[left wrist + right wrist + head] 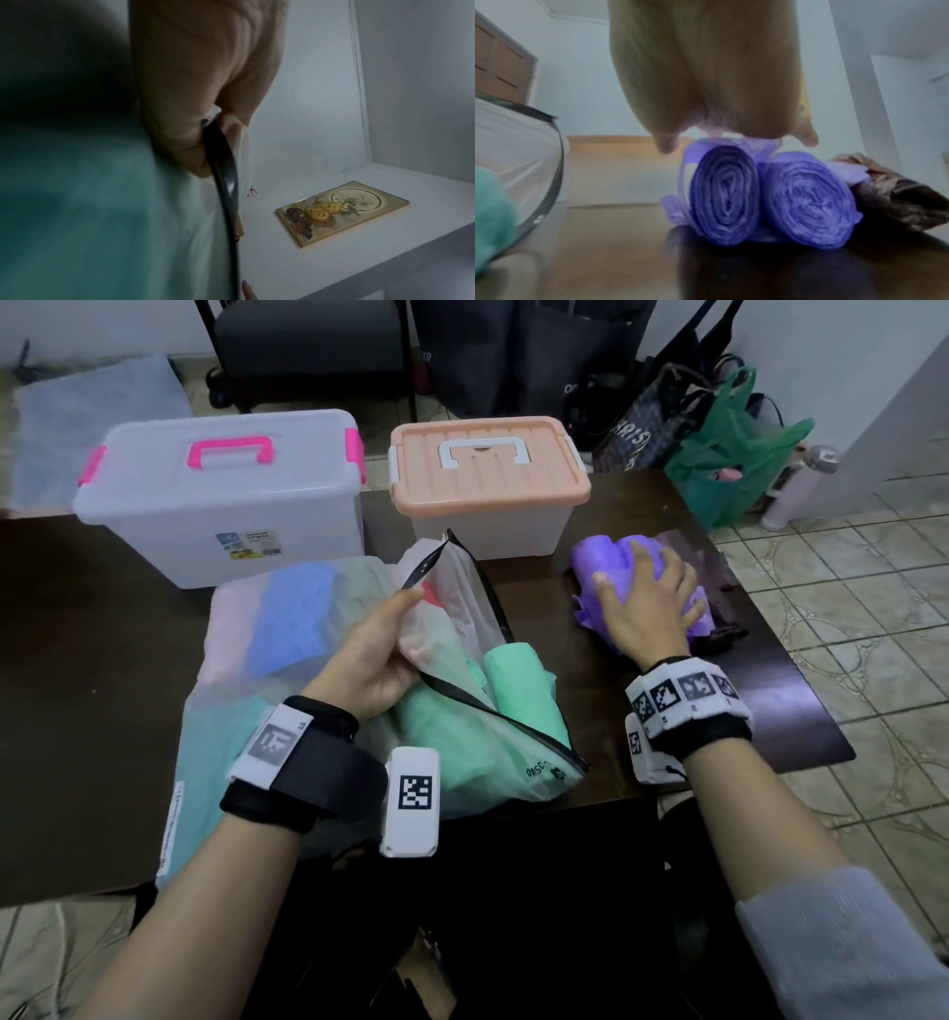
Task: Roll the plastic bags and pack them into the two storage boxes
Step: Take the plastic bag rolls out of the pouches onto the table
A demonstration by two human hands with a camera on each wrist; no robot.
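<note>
Nearest, the left hand [380, 654] is pinching the black-edged mouth of a large translucent plastic pouch [462, 618] holding mint-green bag rolls [518, 695]; that film is probably slippery, so the stiffer rim looks the best hold. Beyond, the right hand [644, 603] is pressing flat, fingers spread, on two soft purple plastic bag rolls [765, 199] lying on the dark surface [801, 721]. They probably squash and unroll easily; grasping around the middle seems safest. Farthest, a pink-latched clear storage box [221, 500] and a peach-lidded storage box [488, 474] are sitting closed.
</note>
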